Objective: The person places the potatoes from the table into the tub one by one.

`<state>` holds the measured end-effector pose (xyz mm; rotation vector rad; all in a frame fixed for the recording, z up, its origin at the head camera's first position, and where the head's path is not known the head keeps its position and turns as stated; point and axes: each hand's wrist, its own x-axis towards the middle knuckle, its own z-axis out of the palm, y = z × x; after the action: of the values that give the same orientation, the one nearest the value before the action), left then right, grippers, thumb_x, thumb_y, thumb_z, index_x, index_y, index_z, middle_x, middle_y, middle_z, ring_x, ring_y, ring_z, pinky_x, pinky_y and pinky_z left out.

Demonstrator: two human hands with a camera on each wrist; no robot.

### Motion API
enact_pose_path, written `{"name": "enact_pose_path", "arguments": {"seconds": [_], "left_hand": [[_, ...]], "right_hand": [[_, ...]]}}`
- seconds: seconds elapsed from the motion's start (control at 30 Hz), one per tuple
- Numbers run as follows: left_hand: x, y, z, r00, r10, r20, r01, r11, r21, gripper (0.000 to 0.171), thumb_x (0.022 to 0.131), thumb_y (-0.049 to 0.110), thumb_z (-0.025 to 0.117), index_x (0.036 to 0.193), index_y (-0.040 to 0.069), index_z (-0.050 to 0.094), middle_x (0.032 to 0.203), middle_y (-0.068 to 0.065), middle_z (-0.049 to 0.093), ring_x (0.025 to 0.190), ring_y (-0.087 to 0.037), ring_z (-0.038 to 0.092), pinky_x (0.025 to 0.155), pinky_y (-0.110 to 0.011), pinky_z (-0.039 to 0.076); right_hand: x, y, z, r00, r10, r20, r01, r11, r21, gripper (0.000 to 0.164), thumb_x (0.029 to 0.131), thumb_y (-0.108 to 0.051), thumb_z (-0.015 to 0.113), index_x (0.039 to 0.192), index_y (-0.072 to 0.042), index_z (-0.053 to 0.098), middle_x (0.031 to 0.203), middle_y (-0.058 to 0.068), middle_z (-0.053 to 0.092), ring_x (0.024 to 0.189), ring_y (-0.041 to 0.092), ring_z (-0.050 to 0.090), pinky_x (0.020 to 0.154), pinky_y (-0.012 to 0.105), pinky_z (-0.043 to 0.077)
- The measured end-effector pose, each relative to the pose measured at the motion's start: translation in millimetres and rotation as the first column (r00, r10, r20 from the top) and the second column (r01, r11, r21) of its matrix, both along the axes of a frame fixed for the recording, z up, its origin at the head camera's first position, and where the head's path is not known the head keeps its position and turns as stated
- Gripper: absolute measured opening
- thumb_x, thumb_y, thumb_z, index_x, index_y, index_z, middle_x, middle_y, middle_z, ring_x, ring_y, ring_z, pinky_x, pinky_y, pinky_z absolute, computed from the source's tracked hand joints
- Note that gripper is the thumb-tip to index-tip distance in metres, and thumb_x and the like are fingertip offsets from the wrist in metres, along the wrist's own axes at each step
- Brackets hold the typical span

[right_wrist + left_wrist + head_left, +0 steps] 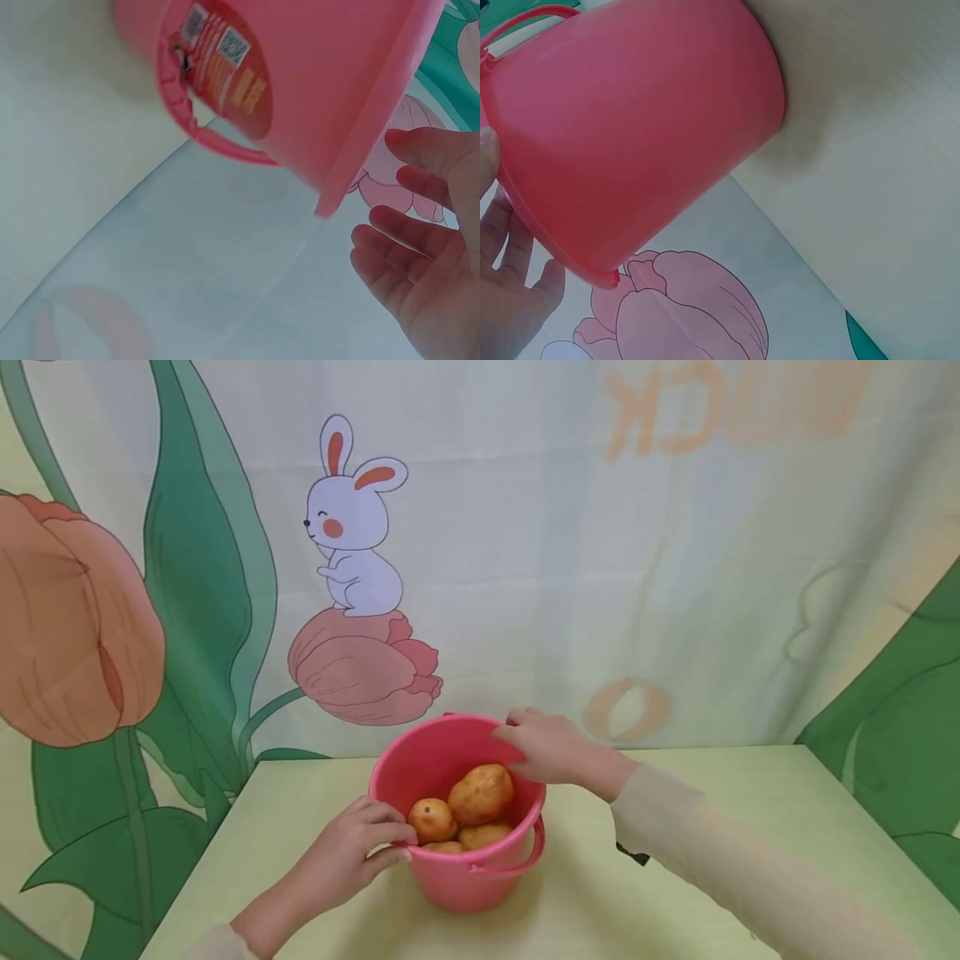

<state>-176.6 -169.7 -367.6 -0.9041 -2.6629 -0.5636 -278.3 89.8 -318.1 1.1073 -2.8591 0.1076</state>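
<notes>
A pink plastic bucket (468, 893) stands on the table, its handle folded down at the near right side. Inside lie several potatoes: a large one (482, 794) on top, a smaller rounded one (432, 820) with a dark spot, and others partly hidden beneath. My left hand (358, 847) grips the near left rim, fingers over the edge and thumb outside. At the far right rim my right hand (547, 747) hovers with loosely bent fingers. In the right wrist view, that hand's fingers (409, 232) are apart from the bucket wall, holding nothing.
The pale table (675, 827) ends at a hanging cloth printed with a rabbit (352, 543), tulips and leaves. A label with a square code (233, 46) is stuck on the bucket's side. A small black item (632, 853) shows beneath the right sleeve.
</notes>
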Motion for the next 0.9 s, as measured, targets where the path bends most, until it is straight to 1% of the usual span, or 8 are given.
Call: {"name": "enact_pose_path", "arguments": {"seconds": [0.17,0.23,0.33,0.43,0.53,0.7,0.77,0.9], "left_hand": [[-2.2,-2,1.5,0.999,-0.028,-0.023,0.027,0.999,-0.024,0.017,0.071,0.021,0.072,0.088,0.021,0.068,0.086,0.011,0.060,0.088,-0.008,0.049,0.074,-0.025,0.050],[-3.1,-2,2.6,0.999,-0.037,-0.027,0.036,0.999,-0.035,0.017,0.071,0.022,0.072,0.088,0.021,0.068,0.085,0.011,0.059,0.088,-0.008,0.049,0.073,-0.025,0.050],[-4.0,-1,5.4,0.999,-0.043,-0.013,0.042,0.998,-0.050,0.017,0.071,0.021,0.071,0.088,0.021,0.068,0.085,0.011,0.059,0.087,-0.008,0.049,0.073,-0.024,0.050],[-4.8,-1,8.7,0.999,-0.040,0.009,0.040,0.997,-0.071,0.017,0.072,0.022,0.071,0.089,0.021,0.068,0.085,0.011,0.059,0.087,-0.007,0.049,0.073,-0.024,0.050],[-5.3,0,12.1,0.999,-0.034,0.028,0.036,0.995,-0.096,0.017,0.073,0.023,0.070,0.090,0.021,0.068,0.086,0.011,0.059,0.088,-0.007,0.049,0.073,-0.024,0.050],[-5.1,1,17.2,0.998,-0.025,0.057,0.032,0.993,-0.114,0.017,0.074,0.024,0.070,0.090,0.021,0.068,0.086,0.011,0.058,0.087,-0.007,0.049,0.072,-0.023,0.050],[-5.3,1,18.7,0.998,-0.026,0.064,0.033,0.993,-0.116,0.017,0.074,0.024,0.070,0.090,0.022,0.068,0.086,0.012,0.058,0.087,-0.007,0.049,0.072,-0.023,0.050],[-6.4,0,20.3,0.998,-0.034,0.054,0.040,0.992,-0.119,0.016,0.074,0.025,0.070,0.090,0.022,0.068,0.086,0.012,0.059,0.086,-0.006,0.050,0.071,-0.022,0.050]], "right_hand": [[-1.4,15,0.6,1.000,0.006,0.017,-0.005,1.000,-0.023,0.032,0.079,-0.020,0.065,0.109,-0.015,0.059,0.095,0.002,0.054,0.086,0.015,0.049,0.065,0.027,0.047],[-1.7,21,1.0,1.000,0.021,0.015,-0.020,0.999,-0.044,0.031,0.078,-0.020,0.065,0.108,-0.014,0.060,0.094,0.003,0.055,0.086,0.016,0.049,0.065,0.028,0.047],[-1.9,30,1.2,0.999,0.040,-0.005,-0.040,0.998,-0.056,0.031,0.077,-0.020,0.067,0.106,-0.013,0.061,0.094,0.004,0.056,0.085,0.017,0.050,0.066,0.028,0.047],[-1.6,39,1.6,0.997,0.057,-0.048,-0.059,0.997,-0.044,0.031,0.076,-0.019,0.068,0.105,-0.011,0.061,0.093,0.004,0.057,0.085,0.017,0.052,0.067,0.027,0.048],[-0.7,47,3.2,0.996,0.054,-0.074,-0.056,0.998,-0.031,0.032,0.075,-0.017,0.069,0.105,-0.011,0.060,0.095,0.005,0.057,0.086,0.018,0.053,0.065,0.026,0.049],[1.9,62,6.4,0.997,0.021,-0.079,-0.024,0.999,-0.039,0.032,0.076,-0.017,0.068,0.105,-0.010,0.060,0.097,0.006,0.057,0.085,0.019,0.054,0.059,0.025,0.049],[2.3,69,6.0,0.996,0.011,-0.084,-0.015,0.999,-0.046,0.031,0.076,-0.017,0.068,0.105,-0.009,0.060,0.097,0.006,0.057,0.086,0.019,0.054,0.060,0.026,0.048],[-0.2,86,1.5,0.993,0.006,-0.115,-0.015,0.997,-0.075,0.029,0.077,-0.015,0.067,0.103,-0.006,0.060,0.096,0.007,0.058,0.086,0.020,0.055,0.067,0.030,0.049]]}}
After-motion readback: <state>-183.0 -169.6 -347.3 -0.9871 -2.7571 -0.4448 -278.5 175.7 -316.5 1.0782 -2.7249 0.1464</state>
